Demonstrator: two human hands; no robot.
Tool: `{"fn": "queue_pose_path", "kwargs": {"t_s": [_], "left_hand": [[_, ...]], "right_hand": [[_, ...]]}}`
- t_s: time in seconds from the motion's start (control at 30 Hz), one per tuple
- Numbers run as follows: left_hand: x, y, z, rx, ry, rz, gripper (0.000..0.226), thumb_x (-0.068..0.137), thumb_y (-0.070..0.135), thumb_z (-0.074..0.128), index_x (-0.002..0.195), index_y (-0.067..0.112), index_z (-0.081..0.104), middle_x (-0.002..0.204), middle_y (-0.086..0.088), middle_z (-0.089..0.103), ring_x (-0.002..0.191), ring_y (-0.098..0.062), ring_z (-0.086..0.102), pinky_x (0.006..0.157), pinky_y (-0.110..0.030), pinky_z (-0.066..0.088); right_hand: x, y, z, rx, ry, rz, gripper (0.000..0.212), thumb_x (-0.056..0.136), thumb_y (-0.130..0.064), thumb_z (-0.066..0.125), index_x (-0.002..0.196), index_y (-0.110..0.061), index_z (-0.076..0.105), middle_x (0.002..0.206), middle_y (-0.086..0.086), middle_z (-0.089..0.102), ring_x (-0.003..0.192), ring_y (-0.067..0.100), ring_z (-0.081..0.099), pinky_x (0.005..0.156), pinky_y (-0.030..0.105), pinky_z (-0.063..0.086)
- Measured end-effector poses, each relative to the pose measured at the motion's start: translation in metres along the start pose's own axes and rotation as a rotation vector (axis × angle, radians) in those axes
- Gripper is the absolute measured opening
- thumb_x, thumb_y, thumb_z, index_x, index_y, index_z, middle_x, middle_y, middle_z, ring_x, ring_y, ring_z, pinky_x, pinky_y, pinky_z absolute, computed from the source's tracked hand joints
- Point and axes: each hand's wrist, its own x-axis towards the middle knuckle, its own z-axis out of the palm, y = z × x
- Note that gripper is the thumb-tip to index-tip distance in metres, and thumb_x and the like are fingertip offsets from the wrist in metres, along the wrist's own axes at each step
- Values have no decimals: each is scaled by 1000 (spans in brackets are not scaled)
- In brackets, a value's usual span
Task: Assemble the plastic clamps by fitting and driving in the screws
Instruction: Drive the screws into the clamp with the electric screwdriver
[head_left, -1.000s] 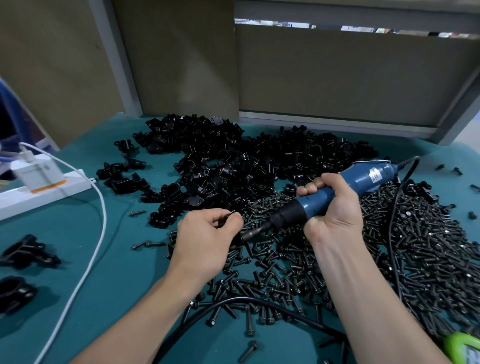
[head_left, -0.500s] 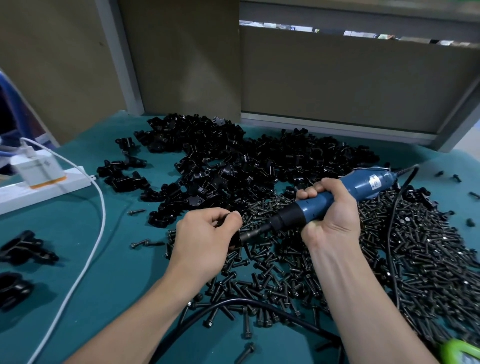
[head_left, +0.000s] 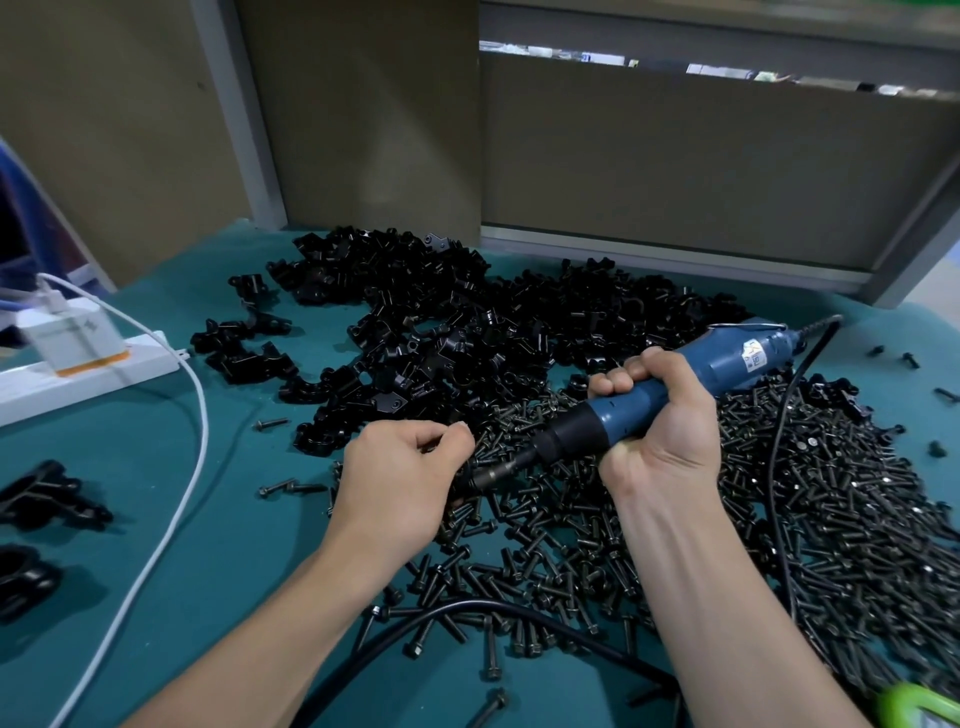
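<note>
Driving a screw, by the look of it. Pinches a small black clamp in the curled left hand, with nearly all of it hidden under the fingers. Grips the blue electric screwdriver in the right hand, fist wrapped round the barrel, with the bit slanting down and leftward into the left hand's grasp. Hard to tell whether the bit sits in a screw head.

To do this well:
- Keep the bit in line with the screw and press lightly along that line.
- Hold the clamp tight against twisting.
- Keep fingertips off the bit.
- Stop at seating, to spare the plastic thread.

For the next piece, reach just beyond both hands for the clamp heap. Take loose screws from under and right of the right hand.
</note>
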Motion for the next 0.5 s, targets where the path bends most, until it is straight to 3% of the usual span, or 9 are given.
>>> {"fn": "queue_pose_path", "kwargs": {"t_s": [0.13, 0.23, 0.27, 0.33, 0.5], "left_hand": [[4, -4, 0, -6, -2, -28, 58, 96, 43, 63, 46, 18, 49, 40, 3, 30, 36, -17, 25, 44, -26, 29], [4, -4, 0, -69, -27, -98, 56, 97, 41, 64, 56, 3, 54, 48, -21, 48, 31, -15, 44, 42, -23, 31], [5, -2, -1, -91, -62, -144, 53, 97, 40, 63, 64, -1, 60, 53, -21, 56, 33, -15, 50, 42, -23, 32], [6, 4, -4, -135, -149, -227, 48, 97, 39, 62, 71, -1, 68, 63, -16, 72, 34, -15, 47, 40, -21, 32], [13, 17, -15, -207, -290, -284, 48, 95, 38, 61, 88, -9, 68, 69, -22, 74, 36, -15, 39, 37, -16, 30]], "right_hand": [[-1, -3, 4, -9, -69, -10, 25, 93, 5, 52, 74, -11, 50, 62, 1, 47, 49, 13, 45, 52, 26, 48], [-2, -4, 5, -11, -119, -2, 25, 93, 5, 50, 75, -12, 51, 61, 0, 47, 49, 13, 46, 52, 25, 48], [-2, -6, 4, -6, -140, 14, 22, 93, 4, 50, 77, -12, 51, 61, 0, 47, 49, 13, 46, 53, 25, 48], [-1, -11, 3, -5, -190, 53, 15, 85, 4, 52, 81, -11, 54, 61, 0, 48, 50, 13, 47, 54, 25, 48], [4, -24, -3, 4, -257, 109, 13, 75, -6, 56, 87, -9, 59, 65, 1, 48, 54, 16, 47, 59, 26, 49]]}}
